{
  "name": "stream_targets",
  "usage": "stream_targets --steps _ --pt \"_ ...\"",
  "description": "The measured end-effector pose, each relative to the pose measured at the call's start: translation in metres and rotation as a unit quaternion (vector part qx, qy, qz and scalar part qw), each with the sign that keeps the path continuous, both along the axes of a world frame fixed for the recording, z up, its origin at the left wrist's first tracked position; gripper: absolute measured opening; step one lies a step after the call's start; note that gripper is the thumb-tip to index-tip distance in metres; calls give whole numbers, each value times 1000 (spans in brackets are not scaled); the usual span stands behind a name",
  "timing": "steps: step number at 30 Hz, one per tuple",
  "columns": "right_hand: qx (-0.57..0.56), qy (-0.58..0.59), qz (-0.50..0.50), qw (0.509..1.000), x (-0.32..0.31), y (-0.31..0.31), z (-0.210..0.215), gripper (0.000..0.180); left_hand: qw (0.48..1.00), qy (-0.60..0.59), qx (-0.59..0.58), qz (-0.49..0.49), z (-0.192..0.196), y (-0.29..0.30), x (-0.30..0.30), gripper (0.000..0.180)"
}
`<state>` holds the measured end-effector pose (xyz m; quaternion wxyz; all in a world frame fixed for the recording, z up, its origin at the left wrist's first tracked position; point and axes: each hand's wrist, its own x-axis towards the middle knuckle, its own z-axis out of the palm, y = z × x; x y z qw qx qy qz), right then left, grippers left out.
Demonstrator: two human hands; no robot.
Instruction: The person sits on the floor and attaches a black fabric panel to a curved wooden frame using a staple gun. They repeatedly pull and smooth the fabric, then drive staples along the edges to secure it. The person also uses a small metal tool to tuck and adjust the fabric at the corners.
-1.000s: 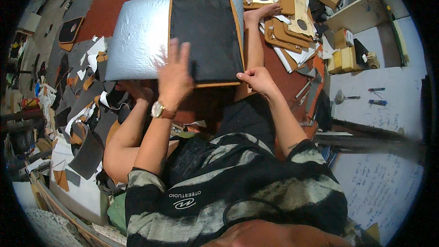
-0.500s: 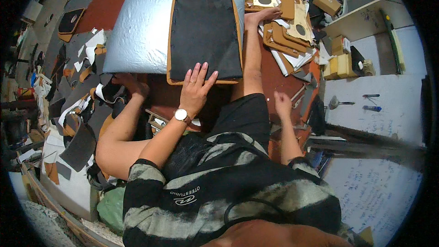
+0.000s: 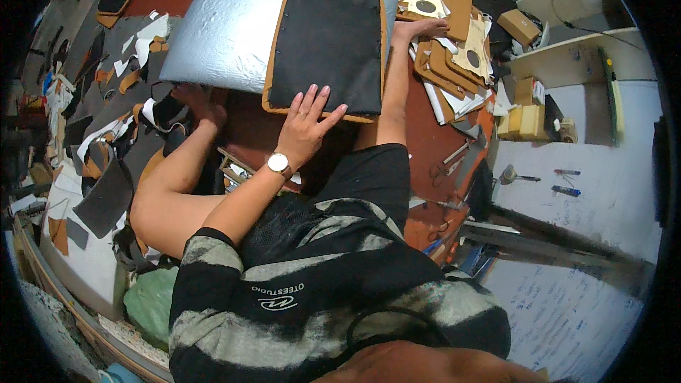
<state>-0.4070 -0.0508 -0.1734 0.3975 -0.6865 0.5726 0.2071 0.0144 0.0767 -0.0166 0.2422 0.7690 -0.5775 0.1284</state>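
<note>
Presently, left hand (image 3: 303,128) laid on the near edge of a tan-edged black panel (image 3: 330,32).
Fingers slightly spread, unpinched; panel lies across the right part of a silver slab (image 3: 220,32), tan pieces (image 3: 443,64) stacked farther right. Right hand out of view, grip cannot be told.

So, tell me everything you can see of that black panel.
The black panel is roughly rectangular, matte and cloth-like, with tan edging along its left and near sides. It lies flat across the silvery pad, its near end extending past it. The person's left grip, open, rests on that end.
</note>
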Motion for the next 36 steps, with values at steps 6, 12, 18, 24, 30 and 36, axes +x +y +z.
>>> stream_targets --steps 6,12,18,24,30,36 --pt "-1 -8 1 1000 -1 0 5 44 1000 5 -14 7 -1 -4 -1 64" --pt "-3 -17 -10 1000 -5 0 0 44 999 10 -34 3 -2 -2 -3 60" --pt "-11 -63 -66 996 -4 -6 -4 44 999 -3 -39 9 -9 -2 -2 61" --pt "17 -349 -324 879 -9 -78 32 44 998 2 -61 -9 -3 -13 -4 56" --pt "-185 -318 -29 929 85 -159 203 46 999 -2 -52 11 -12 -16 -5 55" --pt "-3 -234 157 959 234 -111 331 40 998 2 -56 31 -13 -11 -6 54"
